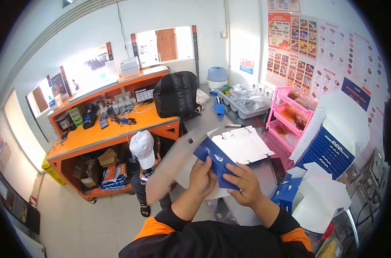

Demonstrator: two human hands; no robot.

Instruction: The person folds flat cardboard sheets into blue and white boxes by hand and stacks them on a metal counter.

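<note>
A blue printed cardboard piece is held up over the metal table's edge, between my two hands. My left hand grips its left side, thumb on the printed face. On its right side, my right hand has its fingers across the blue face. A pale flap, blurred by motion, stretches to the left of the cardboard; where it joins is hard to make out. Just behind my hands lies a stack of white cut cardboard. Blue and white box pieces sit right of my right hand.
A phone and a marker lie on the metal table. Beyond are a tape dispenser, a grey tray and a pink rack. A person in a white cap sits at left, by an orange desk.
</note>
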